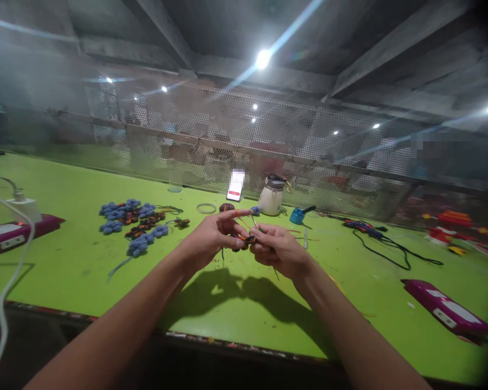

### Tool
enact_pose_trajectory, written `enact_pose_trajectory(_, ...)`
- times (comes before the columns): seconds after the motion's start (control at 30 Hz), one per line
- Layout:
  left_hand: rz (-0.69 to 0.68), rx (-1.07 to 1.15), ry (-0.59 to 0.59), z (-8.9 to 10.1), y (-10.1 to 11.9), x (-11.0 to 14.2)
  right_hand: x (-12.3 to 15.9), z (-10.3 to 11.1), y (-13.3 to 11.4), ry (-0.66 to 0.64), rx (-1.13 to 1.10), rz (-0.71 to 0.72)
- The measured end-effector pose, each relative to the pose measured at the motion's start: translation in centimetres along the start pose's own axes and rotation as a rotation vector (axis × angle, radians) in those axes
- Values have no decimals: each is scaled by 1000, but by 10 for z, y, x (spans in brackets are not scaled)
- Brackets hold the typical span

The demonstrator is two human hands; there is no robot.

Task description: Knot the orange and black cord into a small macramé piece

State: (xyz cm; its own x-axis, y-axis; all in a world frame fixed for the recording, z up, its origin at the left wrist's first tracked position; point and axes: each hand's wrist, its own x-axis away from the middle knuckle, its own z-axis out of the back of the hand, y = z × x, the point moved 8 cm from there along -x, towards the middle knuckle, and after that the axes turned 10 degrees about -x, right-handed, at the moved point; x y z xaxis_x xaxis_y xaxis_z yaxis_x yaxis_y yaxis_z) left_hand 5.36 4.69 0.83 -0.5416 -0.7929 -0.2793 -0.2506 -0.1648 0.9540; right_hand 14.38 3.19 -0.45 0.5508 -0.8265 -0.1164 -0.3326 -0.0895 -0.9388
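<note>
In the head view my left hand pinches a small dark crocheted piece flecked with orange and red, its index finger stretched out with yellow yarn by it. My right hand is closed round a thin crochet hook, whose tip points up beside the left index finger. Both hands meet over the middle of the green table, the fingers of each close to the piece. Where exactly the hook meets the stitches is too small to tell. A dark yarn ball sits just behind the left hand.
Blue crocheted flowers and dark orange-flecked pieces lie to the left. Behind stand a lit phone, a white jar and a blue pot. Purple power strips flank both sides; a white cable crosses the left edge.
</note>
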Motion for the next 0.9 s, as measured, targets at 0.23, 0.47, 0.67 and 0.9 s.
enact_pose_trajectory(0.23,55,142,69,1,-5,0,-2,10,-11,225,153,194)
enact_pose_trajectory(0.47,156,129,171,7,-13,1,-1,20,-16,340,258,297)
enact_pose_trajectory(0.67,142,179,55,-1,-12,0,-4,13,-6,270,93,197)
enact_pose_trajectory(0.9,192,227,59,-2,-19,-2,-4,17,-1,308,-12,192)
